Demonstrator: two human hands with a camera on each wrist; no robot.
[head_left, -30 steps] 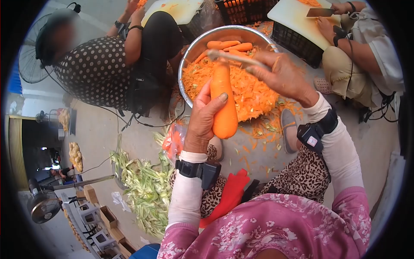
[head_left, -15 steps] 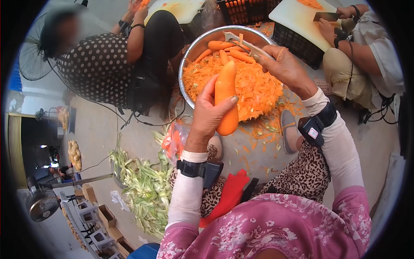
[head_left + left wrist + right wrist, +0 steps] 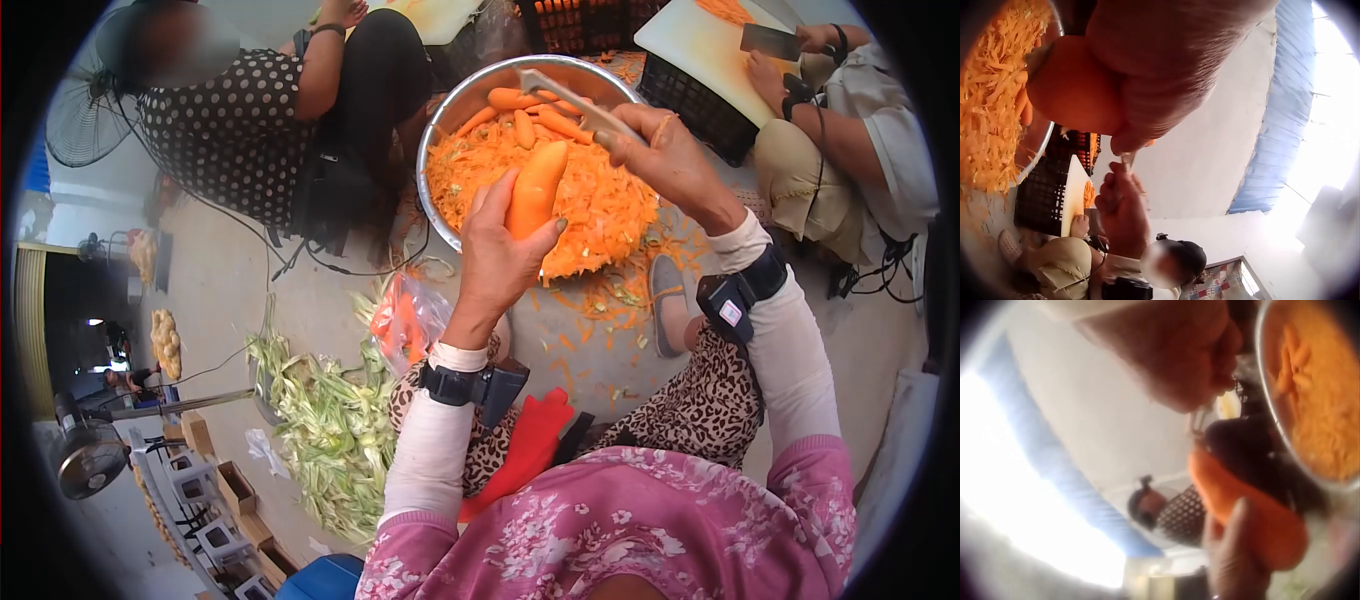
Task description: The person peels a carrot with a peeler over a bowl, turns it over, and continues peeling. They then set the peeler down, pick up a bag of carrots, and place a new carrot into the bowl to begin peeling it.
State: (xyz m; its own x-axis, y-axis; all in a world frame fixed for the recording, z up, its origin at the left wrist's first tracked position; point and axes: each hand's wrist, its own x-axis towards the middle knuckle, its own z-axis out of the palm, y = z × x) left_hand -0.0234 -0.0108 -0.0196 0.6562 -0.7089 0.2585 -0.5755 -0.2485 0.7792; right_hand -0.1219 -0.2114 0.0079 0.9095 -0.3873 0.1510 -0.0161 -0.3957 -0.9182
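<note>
In the head view my left hand [image 3: 495, 255] grips a thick orange carrot [image 3: 538, 190], its upper end tilted over the metal basin [image 3: 421, 165]. My right hand [image 3: 675, 165] holds a peeler [image 3: 570, 98] by its handle, its head above the basin and apart from the carrot. Below them, carrot shavings [image 3: 605, 225] heap up in the basin, with several whole carrots [image 3: 565, 125] at the far side. The left wrist view shows the carrot's rounded end [image 3: 1075, 87] close up. Blurred in the right wrist view, the carrot [image 3: 1241, 512] lies along the left thumb.
To the right, a person with a cleaver [image 3: 770, 42] works at a white board [image 3: 680, 45] on a black crate [image 3: 690, 110]. A person in a dotted top [image 3: 235, 130] squats at left. Husks [image 3: 330, 430] and a plastic bag [image 3: 405, 320] lie on the floor; scattered shavings [image 3: 595, 310] lie before the basin.
The peeler has moved away from the carrot's upper end. My left hand has turned and tilted the carrot, shifting it slightly to the right and covering more of its lower part.
</note>
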